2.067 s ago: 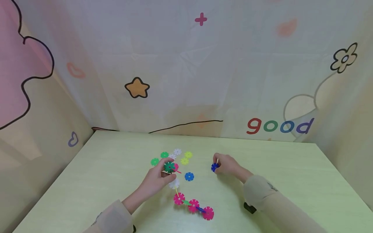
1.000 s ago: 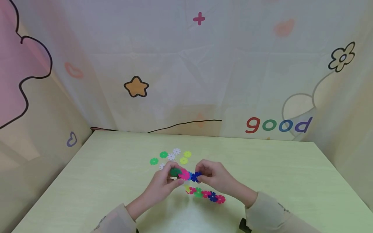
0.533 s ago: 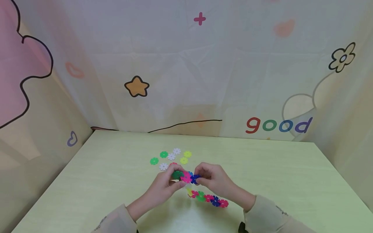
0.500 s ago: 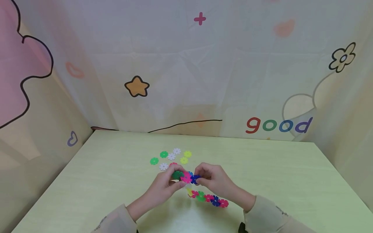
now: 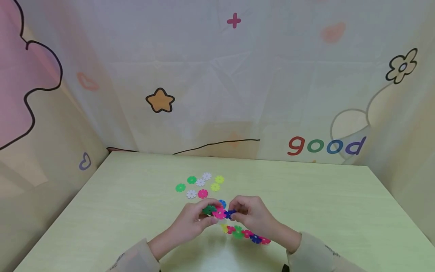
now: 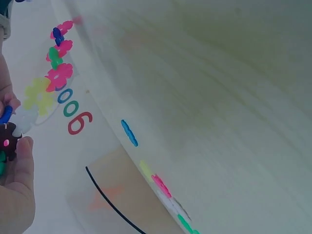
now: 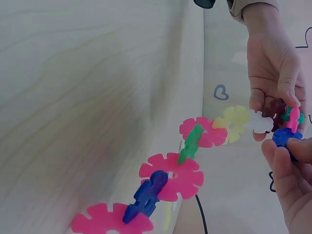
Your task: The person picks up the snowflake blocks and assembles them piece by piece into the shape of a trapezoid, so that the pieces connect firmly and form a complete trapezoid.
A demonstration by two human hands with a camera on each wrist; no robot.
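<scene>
I hold my left hand (image 5: 194, 220) near my right hand (image 5: 254, 214); in both, the fingers (image 5: 239, 200) are bent and pinching.

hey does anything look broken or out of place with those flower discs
Nothing stands out. The loose discs lie flat on the table, and the hanging chain shows no break where visible. The left hand and right hand cover parts of the held discs, so I can't judge there.

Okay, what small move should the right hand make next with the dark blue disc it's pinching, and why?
Probably a gentle push of the dark blue disc toward the pink disc beside it: the right hand pinches the blue one at the pink one's edge, while the left hand grips the pink one. Whether they already interlock, these views don't settle.
</scene>
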